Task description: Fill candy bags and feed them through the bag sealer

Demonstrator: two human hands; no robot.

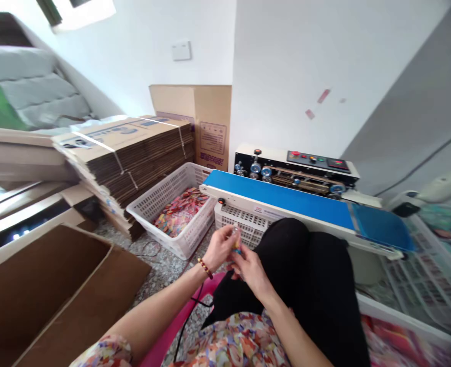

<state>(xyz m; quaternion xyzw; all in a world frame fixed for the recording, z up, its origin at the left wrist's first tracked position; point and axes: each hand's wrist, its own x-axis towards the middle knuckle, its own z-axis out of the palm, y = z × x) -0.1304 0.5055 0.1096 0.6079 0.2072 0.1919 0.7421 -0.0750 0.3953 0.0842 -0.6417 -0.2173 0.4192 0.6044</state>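
Note:
Above my lap, my left hand [218, 248] and my right hand [251, 269] meet on a small, shiny packet [236, 244]. It looks clear near the top, with yellow and blue colour lower down; its contents are too small to make out. The left fingers pinch its upper part. From below, the right fingers close on its lower side and partly hide it. Just beyond my left hand, a white plastic basket [195, 239] holds a heap of small, colourful flat pieces [181, 210].
A band sealing machine [298, 165] with a blue conveyor belt [279, 196] stands ahead, above another white basket [241, 224]. Tied flat cartons [141, 153] are stacked to the left, near an open cardboard box [68, 285]. Red packets [401, 341] lie in a container at lower right.

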